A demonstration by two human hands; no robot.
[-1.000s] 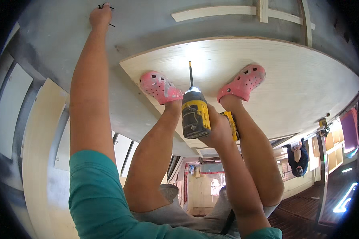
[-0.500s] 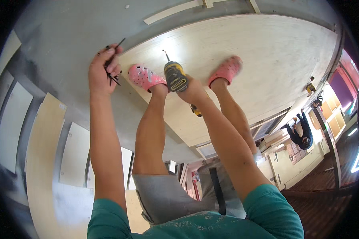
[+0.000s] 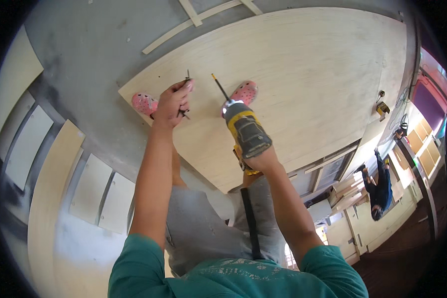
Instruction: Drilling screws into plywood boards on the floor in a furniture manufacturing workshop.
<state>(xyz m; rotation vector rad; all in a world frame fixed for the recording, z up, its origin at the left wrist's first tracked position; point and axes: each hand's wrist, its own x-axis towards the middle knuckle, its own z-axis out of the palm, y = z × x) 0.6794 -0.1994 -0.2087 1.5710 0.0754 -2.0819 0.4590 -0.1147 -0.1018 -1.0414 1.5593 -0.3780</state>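
Dark screws (image 3: 187, 75) jut from left hand (image 3: 173, 103), fingers curled round them; right hand (image 3: 264, 161) grips yellow-and-black drill (image 3: 248, 130) above pale plywood panel (image 3: 308, 74).

Grey, smudged floor (image 3: 99, 64) spreads at upper left; pale panels (image 3: 91, 191) line the left side; a purple sheet (image 3: 426, 110) and light wooden compartments (image 3: 422, 137) stand right, above a brown surface (image 3: 392, 263).

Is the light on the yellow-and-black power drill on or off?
On: bright white spots glow at the front of the yellow-and-black power drill, where the long, thin black bit comes out.
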